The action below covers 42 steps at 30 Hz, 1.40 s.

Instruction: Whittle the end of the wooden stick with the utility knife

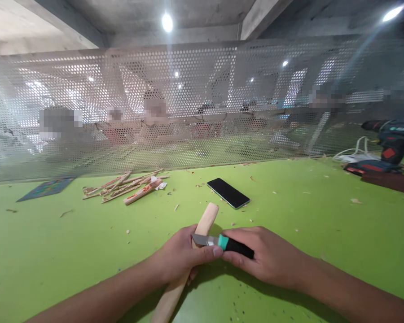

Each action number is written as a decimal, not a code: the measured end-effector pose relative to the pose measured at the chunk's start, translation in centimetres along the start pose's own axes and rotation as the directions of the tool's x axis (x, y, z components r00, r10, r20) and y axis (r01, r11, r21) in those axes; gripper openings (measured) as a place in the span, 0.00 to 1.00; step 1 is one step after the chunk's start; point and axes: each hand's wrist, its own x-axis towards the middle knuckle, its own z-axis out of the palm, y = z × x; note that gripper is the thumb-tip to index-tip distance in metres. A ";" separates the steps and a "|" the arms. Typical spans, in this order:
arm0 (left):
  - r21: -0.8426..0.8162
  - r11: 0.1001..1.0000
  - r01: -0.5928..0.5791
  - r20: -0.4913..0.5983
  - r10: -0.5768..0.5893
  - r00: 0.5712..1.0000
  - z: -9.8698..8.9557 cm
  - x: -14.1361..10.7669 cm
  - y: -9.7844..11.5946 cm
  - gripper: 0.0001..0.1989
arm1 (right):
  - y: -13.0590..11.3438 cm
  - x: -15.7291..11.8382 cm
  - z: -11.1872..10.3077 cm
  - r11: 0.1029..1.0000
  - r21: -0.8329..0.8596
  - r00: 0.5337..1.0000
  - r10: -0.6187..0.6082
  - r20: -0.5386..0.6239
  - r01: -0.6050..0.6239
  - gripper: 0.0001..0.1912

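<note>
Two hands meet over one wooden slat [206,220], held above the green table [87,251] in front of the wearer. Its long axis slants from the bottom edge, near the wearer, away and slightly right. The left hand [177,253] is closed around its middle; the right hand [269,255] grips the black-and-teal handle of a knife [224,243], whose blade points left across the slat. The slat thus lies left of the right hand, with the left nearer. The left palm hides a stretch of wood, and the near end is cut off. Whether the edge bites is hard to tell; it seems to touch.
</note>
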 end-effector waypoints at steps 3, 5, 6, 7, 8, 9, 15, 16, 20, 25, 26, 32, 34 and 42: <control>0.087 0.996 0.025 -0.063 -0.019 0.998 0.2 -0.2 0.3 0.25 | 0.0 0.0 0.2 0.999 -0.032 1.000 0.018 -0.017 -0.019 0.21; 0.153 0.987 0.058 -0.121 -0.040 0.992 0.5 -0.3 0.5 0.26 | -0.1 -0.1 0.3 0.998 -0.053 0.999 0.031 -0.030 -0.033 0.20; 0.178 0.981 0.074 -0.148 -0.048 0.988 0.6 -0.3 0.5 0.26 | -0.2 -0.2 0.4 0.997 -0.061 0.998 0.039 -0.045 -0.042 0.20; 0.195 0.977 0.088 -0.173 -0.054 0.983 0.7 -0.3 0.6 0.27 | -0.2 -0.2 0.5 0.996 -0.068 0.997 0.050 -0.064 -0.054 0.20; 0.208 0.973 0.098 -0.193 -0.057 0.980 0.8 -0.3 0.6 0.27 | -0.3 -0.2 0.7 0.995 -0.075 0.994 0.061 -0.089 -0.068 0.20; 0.216 0.970 0.107 -0.211 -0.061 0.976 0.9 -0.3 0.6 0.27 | -0.4 -0.1 0.8 0.994 -0.080 0.991 0.070 -0.114 -0.080 0.21; 0.211 0.966 0.149 -0.247 -0.095 0.964 1.2 -0.4 0.6 0.28 | 1.5 0.4 -0.2 0.967 0.037 0.949 0.255 -0.184 -0.252 0.24; 0.216 0.965 0.151 -0.249 -0.095 0.964 1.2 -0.4 0.5 0.28 | 1.9 0.4 -0.6 0.959 0.037 0.937 0.282 -0.208 -0.281 0.25; 0.210 0.966 0.150 -0.241 -0.097 0.966 1.1 -0.4 0.4 0.26 | 2.5 0.2 -1.9 0.949 0.015 0.907 0.306 -0.291 -0.315 0.26; 0.190 0.972 0.137 -0.199 -0.098 0.975 0.7 -0.1 0.1 0.26 | 0.7 0.1 -1.0 0.977 -0.030 0.966 0.206 -0.160 -0.213 0.22; 0.186 0.974 0.129 -0.187 -0.093 0.978 0.6 0.0 0.1 0.26 | 0.5 0.1 -0.9 0.984 -0.026 0.976 0.173 -0.132 -0.178 0.22; 0.223 0.968 0.120 -0.165 -0.083 0.983 0.6 -0.2 0.5 0.26 | 0.3 0.0 -0.7 0.999 0.016 0.998 0.051 0.024 -0.052 0.20; 0.245 0.962 0.120 -0.176 -0.078 0.981 0.7 -0.2 0.7 0.26 | 0.4 0.0 -0.6 0.999 -0.008 0.999 0.053 -0.007 -0.053 0.21; 0.264 0.951 0.162 -0.220 -0.104 0.970 1.3 -0.5 1.2 0.23 | 1.5 0.2 -0.3 0.990 -0.004 0.983 0.136 -0.119 -0.138 0.23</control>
